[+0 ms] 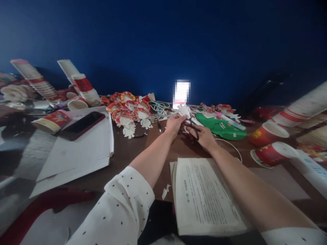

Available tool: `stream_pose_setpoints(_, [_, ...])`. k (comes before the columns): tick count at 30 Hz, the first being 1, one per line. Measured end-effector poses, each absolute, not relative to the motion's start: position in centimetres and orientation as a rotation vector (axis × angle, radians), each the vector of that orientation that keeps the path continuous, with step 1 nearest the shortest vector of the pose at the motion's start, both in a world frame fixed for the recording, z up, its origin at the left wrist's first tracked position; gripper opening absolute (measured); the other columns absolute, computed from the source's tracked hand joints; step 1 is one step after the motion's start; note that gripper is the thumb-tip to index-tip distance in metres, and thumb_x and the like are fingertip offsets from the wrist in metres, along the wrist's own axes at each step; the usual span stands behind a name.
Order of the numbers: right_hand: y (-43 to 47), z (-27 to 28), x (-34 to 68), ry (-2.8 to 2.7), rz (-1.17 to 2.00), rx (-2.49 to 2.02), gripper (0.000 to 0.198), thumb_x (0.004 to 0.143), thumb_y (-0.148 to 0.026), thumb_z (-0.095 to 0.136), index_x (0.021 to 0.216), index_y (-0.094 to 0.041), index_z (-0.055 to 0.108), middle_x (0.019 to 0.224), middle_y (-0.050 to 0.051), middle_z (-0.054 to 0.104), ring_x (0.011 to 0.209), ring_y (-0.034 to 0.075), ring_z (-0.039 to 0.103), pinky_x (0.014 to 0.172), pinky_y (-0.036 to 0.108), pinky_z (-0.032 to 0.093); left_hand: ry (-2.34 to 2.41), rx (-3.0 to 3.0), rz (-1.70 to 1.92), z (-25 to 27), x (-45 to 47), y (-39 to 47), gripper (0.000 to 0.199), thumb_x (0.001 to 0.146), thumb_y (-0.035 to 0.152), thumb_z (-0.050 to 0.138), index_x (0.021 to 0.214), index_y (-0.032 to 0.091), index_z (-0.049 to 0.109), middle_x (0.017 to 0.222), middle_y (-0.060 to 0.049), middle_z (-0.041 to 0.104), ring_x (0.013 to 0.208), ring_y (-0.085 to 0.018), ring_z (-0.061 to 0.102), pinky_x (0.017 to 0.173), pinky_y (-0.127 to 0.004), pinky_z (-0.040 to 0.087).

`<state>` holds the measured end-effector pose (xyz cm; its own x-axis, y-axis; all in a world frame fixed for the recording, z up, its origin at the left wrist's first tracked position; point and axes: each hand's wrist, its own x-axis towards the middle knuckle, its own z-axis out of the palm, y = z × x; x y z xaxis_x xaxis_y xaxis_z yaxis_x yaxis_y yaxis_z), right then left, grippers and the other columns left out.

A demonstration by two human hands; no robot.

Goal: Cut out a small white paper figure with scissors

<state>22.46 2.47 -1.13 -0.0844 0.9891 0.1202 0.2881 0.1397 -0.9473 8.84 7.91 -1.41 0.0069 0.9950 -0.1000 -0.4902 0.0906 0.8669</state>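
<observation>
My left hand (pixel 175 124) is closed on a white paper cutout (pixel 183 109) with a jagged edge, held up above the table's middle. My right hand (pixel 201 136) grips a pair of dark-handled scissors (pixel 196 132), its fingers wrapped around the handles. The blades point up beside the cutout; whether they touch it I cannot tell. Just right of the scissors lies a round green sheet (pixel 221 128) with paper scraps and a pen-like tube on it. A heap of red, white and yellow cut paper-cup pieces (pixel 129 109) lies to the left of my hands.
An open book (pixel 206 197) lies in front of me. At left, a phone (pixel 83 125) and a tipped cup (pixel 52 121) rest on a white board (pixel 76 154). Paper cups (pixel 276 153) and stacked cups (pixel 301 110) stand at right. Behind my hands are a bright screen (pixel 182 91) and cables (pixel 160 109).
</observation>
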Motion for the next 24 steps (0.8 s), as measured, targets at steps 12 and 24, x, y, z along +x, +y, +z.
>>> stream_pose_setpoints(12, [2.38, -0.95, 22.33, -1.556, 0.93, -1.282, 0.056, 0.079, -0.062, 0.075, 0.107, -0.014, 0.082, 0.055, 0.0, 0.056, 0.054, 0.016, 0.051, 0.054, 0.031, 0.045, 0.88, 0.748, 1.34, -1.5, 8.93, 7.8, 0.031, 0.073, 0.027, 0.084, 0.062, 0.017, 0.057, 0.057, 0.002, 0.059, 0.049, -0.007, 0.051, 0.05, -0.019, 0.037])
stream_pose_setpoints(24, [2.4, -1.13, 22.23, -1.518, 0.953, -1.282, 0.058, 0.077, -0.063, 0.076, 0.107, -0.013, 0.081, 0.055, 0.0, 0.055, 0.054, 0.015, 0.049, 0.053, 0.03, 0.043, 0.906, 0.756, 1.317, -1.62, 8.87, 7.78, 0.033, 0.072, 0.031, 0.084, 0.062, 0.018, 0.056, 0.055, 0.002, 0.058, 0.046, -0.007, 0.048, 0.048, -0.02, 0.036])
